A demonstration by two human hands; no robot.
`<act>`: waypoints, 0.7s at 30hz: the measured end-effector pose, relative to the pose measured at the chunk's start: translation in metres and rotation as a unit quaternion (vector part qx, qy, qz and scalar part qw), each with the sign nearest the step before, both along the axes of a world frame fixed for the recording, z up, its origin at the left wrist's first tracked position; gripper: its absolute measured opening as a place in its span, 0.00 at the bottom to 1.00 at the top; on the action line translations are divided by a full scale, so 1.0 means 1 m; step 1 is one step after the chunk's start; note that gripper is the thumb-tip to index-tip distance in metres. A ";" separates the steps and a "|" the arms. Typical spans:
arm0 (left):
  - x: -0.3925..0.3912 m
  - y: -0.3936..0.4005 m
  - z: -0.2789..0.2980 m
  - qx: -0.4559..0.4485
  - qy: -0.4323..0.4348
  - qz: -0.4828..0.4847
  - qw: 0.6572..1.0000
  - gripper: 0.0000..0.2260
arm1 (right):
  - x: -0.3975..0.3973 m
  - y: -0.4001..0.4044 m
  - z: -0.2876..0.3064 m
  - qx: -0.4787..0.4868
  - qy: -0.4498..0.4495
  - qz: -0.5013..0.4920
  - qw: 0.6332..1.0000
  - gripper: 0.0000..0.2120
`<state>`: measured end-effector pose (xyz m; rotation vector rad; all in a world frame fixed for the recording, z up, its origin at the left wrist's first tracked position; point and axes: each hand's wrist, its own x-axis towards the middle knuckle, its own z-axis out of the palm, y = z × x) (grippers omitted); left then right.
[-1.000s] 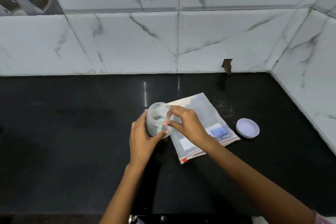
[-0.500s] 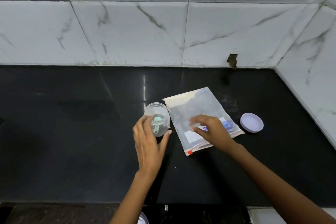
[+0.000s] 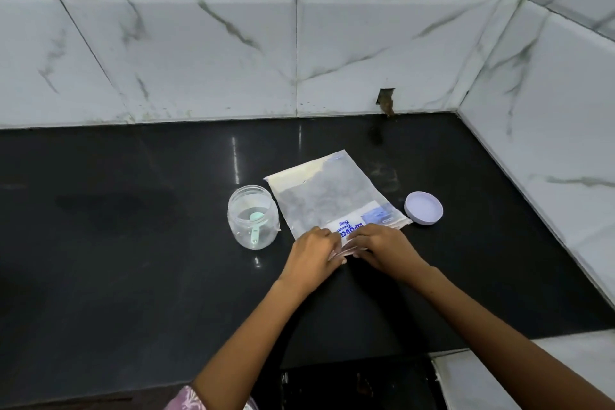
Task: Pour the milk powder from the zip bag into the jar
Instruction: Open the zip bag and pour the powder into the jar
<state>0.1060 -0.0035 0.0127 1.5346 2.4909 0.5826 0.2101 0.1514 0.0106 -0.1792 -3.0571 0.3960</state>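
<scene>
A clear zip bag (image 3: 327,196) with pale milk powder lies flat on the black counter (image 3: 133,243), its zip edge nearest me. My left hand (image 3: 314,251) and my right hand (image 3: 382,248) both pinch that near zip edge, side by side. Left of the bag stands an open clear plastic jar (image 3: 253,221), upright, with a small mint-green scoop (image 3: 255,226) inside it. Neither hand touches the jar.
The jar's pale lilac lid (image 3: 423,208) lies flat on the counter right of the bag. White marble tile walls (image 3: 299,53) close off the back and the right side. The counter's front edge runs just below my forearms.
My left hand let go of the jar and moved right onto the bag's zip edge. My right hand slid down to the same edge. The scoop now lies inside the jar.
</scene>
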 end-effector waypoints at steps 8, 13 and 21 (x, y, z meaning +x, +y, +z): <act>-0.039 0.019 0.078 0.122 -0.088 0.039 0.988 0.07 | -0.029 0.014 0.068 0.059 0.151 0.010 0.987 0.05; -0.079 0.043 0.153 0.147 -0.103 0.068 0.981 0.09 | -0.058 0.029 0.135 0.107 0.234 -0.021 0.966 0.03; -0.105 0.049 0.229 0.107 -0.086 0.040 0.990 0.06 | -0.088 0.061 0.201 0.019 0.220 -0.053 0.974 0.07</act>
